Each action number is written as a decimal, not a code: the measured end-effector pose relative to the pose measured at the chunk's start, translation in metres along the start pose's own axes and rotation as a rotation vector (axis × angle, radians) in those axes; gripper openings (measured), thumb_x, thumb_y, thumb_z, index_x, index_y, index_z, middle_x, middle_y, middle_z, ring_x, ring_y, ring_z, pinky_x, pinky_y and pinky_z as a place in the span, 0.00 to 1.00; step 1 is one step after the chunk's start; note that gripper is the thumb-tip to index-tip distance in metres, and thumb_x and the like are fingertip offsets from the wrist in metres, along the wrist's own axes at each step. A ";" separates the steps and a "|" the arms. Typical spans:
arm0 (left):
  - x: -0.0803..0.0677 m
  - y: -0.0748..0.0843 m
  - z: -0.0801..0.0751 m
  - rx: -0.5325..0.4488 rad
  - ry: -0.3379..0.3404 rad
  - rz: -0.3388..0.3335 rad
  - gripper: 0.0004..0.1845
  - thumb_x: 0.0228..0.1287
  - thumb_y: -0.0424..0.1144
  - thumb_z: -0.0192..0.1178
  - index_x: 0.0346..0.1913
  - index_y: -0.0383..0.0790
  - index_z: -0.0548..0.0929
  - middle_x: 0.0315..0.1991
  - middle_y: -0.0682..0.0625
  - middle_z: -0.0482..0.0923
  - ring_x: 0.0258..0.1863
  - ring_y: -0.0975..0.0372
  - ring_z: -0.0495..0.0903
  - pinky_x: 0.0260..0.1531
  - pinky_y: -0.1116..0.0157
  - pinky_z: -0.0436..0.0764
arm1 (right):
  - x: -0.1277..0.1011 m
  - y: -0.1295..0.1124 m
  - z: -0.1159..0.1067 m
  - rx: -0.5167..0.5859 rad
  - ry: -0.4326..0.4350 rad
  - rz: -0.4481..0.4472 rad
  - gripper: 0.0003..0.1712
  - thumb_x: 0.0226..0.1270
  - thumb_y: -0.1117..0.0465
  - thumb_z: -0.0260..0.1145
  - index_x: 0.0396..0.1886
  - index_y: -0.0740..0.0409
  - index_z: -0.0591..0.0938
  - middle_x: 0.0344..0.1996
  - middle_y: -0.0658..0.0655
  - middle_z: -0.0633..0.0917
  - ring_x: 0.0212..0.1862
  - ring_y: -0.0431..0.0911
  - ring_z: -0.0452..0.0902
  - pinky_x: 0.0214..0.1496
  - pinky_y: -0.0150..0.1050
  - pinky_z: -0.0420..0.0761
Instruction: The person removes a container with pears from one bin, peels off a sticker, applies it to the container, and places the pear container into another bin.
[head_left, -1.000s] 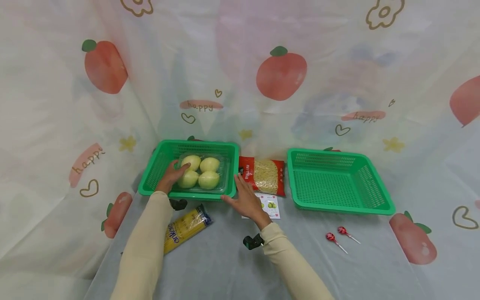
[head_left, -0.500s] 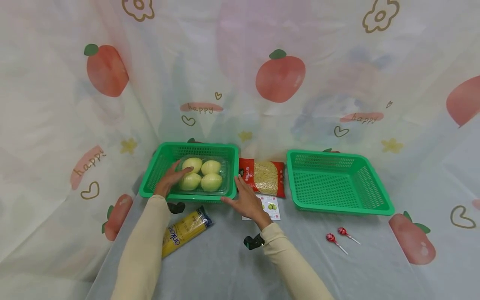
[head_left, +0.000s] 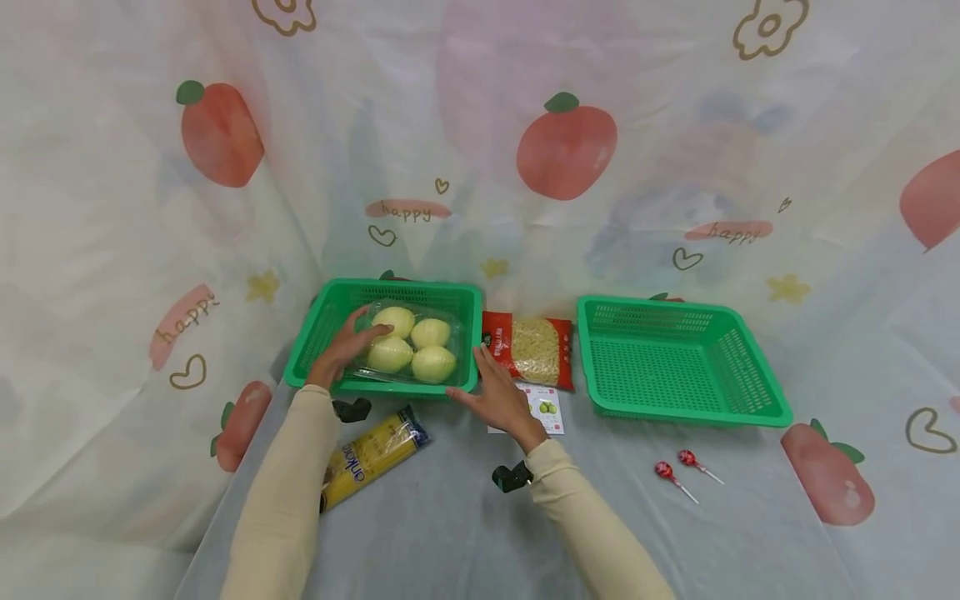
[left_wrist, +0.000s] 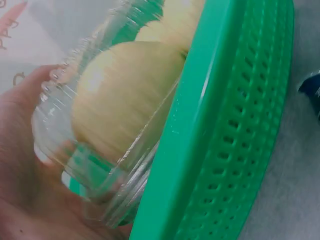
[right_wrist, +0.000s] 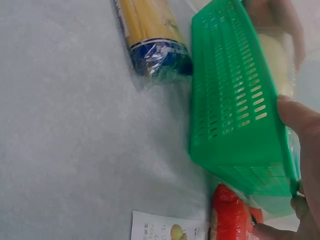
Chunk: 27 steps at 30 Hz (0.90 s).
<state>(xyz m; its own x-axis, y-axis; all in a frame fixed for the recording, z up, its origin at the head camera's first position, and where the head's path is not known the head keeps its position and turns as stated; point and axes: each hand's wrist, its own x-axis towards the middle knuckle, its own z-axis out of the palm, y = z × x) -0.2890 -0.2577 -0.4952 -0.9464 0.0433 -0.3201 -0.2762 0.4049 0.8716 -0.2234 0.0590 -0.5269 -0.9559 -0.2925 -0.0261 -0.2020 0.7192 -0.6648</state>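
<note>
My left hand [head_left: 342, 350] grips the left end of a clear plastic box [left_wrist: 55, 117], its thumb over the top. Inside sit several round, pale yellow-green fruits [head_left: 432, 364]. The box lies tilted inside the left green basket [left_wrist: 172, 155], its left end raised. Over at that basket's front right corner, my right hand [head_left: 501, 398] rests with thumb and fingers spread. In the right wrist view, the thumb [right_wrist: 295, 114] touches the rim and other fingers are near the corner and the red bag of pasta [right_wrist: 230, 215]. Some left fingers show blurred through the plastic.
A second green basket [head_left: 686, 421] stands on the right. Between the baskets lie the red pasta bag and a printed card [head_left: 551, 417]. A yellow spaghetti pack [head_left: 375, 454] lies in front of the left basket. Two red lollipops [head_left: 664, 471] are at right. A patterned curtain hangs behind.
The fruit box has tilted and turned slightly in the basket, its left end rising with my left hand. My right hand has stayed at the basket corner.
</note>
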 end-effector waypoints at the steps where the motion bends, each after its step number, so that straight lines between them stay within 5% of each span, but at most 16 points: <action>1: -0.001 0.001 0.000 -0.018 -0.002 -0.001 0.51 0.75 0.63 0.58 0.88 0.62 0.38 0.87 0.36 0.39 0.81 0.33 0.53 0.71 0.29 0.62 | 0.000 0.001 0.001 -0.006 -0.001 -0.005 0.59 0.70 0.29 0.67 0.88 0.49 0.52 0.87 0.52 0.50 0.84 0.63 0.51 0.74 0.71 0.68; 8: -0.010 0.006 0.005 -0.143 0.055 0.006 0.50 0.75 0.57 0.61 0.87 0.65 0.40 0.86 0.36 0.44 0.77 0.35 0.64 0.65 0.37 0.76 | 0.000 0.006 0.001 -0.054 0.014 -0.051 0.58 0.71 0.31 0.66 0.88 0.51 0.53 0.87 0.56 0.53 0.84 0.64 0.53 0.76 0.69 0.65; 18: -0.036 0.016 -0.004 -0.430 0.172 0.052 0.47 0.75 0.55 0.59 0.87 0.65 0.42 0.83 0.35 0.51 0.67 0.41 0.72 0.39 0.61 0.85 | 0.000 0.011 -0.001 -0.039 0.032 -0.039 0.54 0.72 0.30 0.65 0.88 0.46 0.56 0.87 0.56 0.52 0.83 0.64 0.53 0.73 0.73 0.66; 27: -0.075 0.025 0.010 -0.559 0.166 0.087 0.43 0.77 0.50 0.55 0.86 0.65 0.45 0.85 0.44 0.45 0.64 0.48 0.68 0.48 0.56 0.81 | -0.010 0.035 -0.014 0.024 0.074 0.007 0.52 0.71 0.35 0.69 0.86 0.48 0.60 0.85 0.59 0.57 0.83 0.63 0.55 0.71 0.74 0.69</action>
<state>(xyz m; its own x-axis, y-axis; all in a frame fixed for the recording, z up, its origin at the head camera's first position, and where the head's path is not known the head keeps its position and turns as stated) -0.2233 -0.2417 -0.4533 -0.9706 -0.1068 -0.2159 -0.2005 -0.1383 0.9699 -0.2242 0.0960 -0.5396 -0.9706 -0.2395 0.0244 -0.1913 0.7055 -0.6824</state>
